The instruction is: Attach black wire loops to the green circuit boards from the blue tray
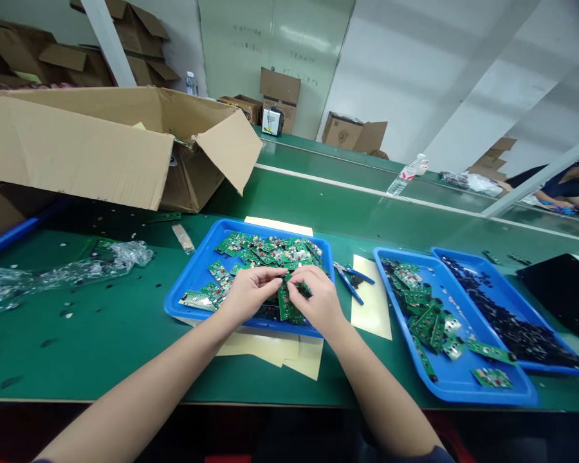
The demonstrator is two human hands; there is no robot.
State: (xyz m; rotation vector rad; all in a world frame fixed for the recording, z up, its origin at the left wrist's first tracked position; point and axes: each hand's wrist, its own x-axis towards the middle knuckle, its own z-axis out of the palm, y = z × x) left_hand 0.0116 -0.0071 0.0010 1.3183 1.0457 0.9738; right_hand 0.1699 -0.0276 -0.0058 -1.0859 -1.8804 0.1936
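Observation:
Both hands meet over a blue tray point(172, 297) heaped with green circuit boards point(280, 249). One circuit board point(284, 302) hangs upright between my fingertips above the tray's front part. My left hand point(251, 290) pinches its upper end from the left, thumb and forefinger closed. From the right, my right hand point(317, 296) has its fingers closed on the same board near the top. The fingers cover the board's upper end, so any small part there is hidden. Blue-handled pliers point(351, 283) lie just right of this tray.
A second blue tray point(482, 389) of circuit boards and a third blue tray point(576, 368) of small black parts stand at the right. A large open cardboard box point(77, 145) and crumpled clear plastic point(125, 256) occupy the left. A water bottle point(408, 175) stands behind; a person point(560, 186) sits far right.

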